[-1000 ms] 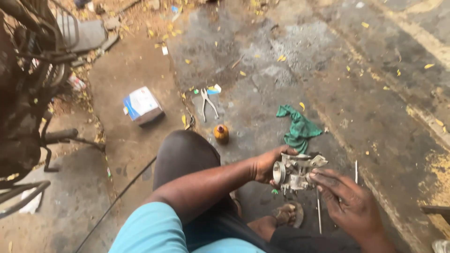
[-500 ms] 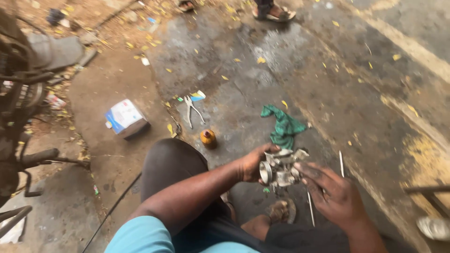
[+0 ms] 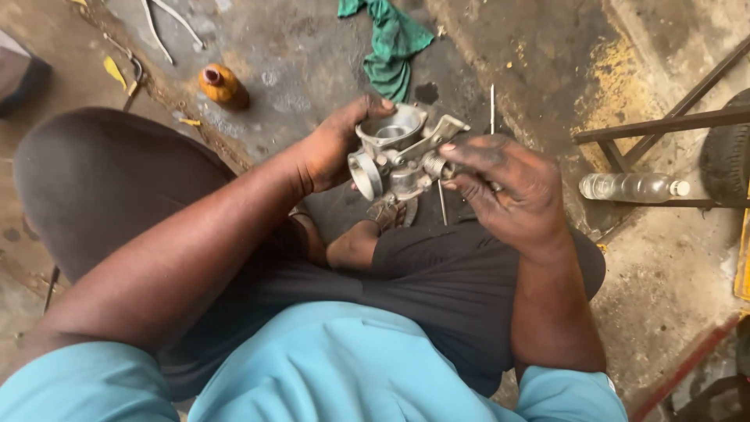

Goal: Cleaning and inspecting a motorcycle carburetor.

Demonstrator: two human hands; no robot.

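Carburetor (image 3: 400,152), cast metal: judged rigid, weighty, oily-slick. Gripped round body by left hand (image 3: 334,144), closed; right hand (image 3: 508,187) half-curled, fingertips pinching spring-side fitting.

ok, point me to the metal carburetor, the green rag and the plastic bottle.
metal carburetor (image 3: 400,152), head view, on its cast body below the round bore.
green rag (image 3: 388,41), head view, on the middle fold.
plastic bottle (image 3: 629,187), head view, on its clear side.

View dropped closer, right hand (image 3: 512,187) now up on carburetor (image 3: 400,152)
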